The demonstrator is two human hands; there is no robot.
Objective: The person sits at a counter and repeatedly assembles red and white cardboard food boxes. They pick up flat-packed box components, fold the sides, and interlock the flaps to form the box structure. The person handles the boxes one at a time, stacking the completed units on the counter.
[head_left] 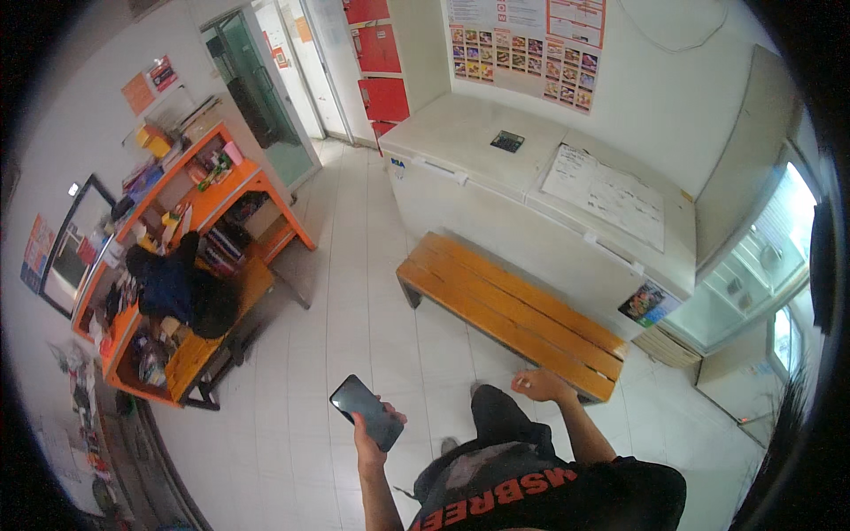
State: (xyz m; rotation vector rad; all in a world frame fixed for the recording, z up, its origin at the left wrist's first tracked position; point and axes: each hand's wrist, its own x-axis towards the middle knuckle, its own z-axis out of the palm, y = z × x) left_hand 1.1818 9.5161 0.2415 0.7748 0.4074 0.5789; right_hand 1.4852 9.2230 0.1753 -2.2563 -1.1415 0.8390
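In my left hand [367, 434] is a dark smartphone [370, 414], its glossy screen facing up and catching some light. The fingers wrap round its edges. My right hand [542, 385] hovers over the near side of the wooden bench [505, 305], with its fingers curled in. A tiny pale spot shows at those fingers, too small to name. Below, my dark trousers and black shirt with red lettering fill the lower edge, and grey shoe tips show on the tiles.
Behind the bench stands a long white chest freezer [478, 190] bearing a calculator [507, 142] and a white sheet [606, 195]. At right is a glass-door fridge [753, 257]. A person in dark clothes [190, 288] sits at an orange desk [297, 221] on the left. Red lockers [376, 49] stand behind.
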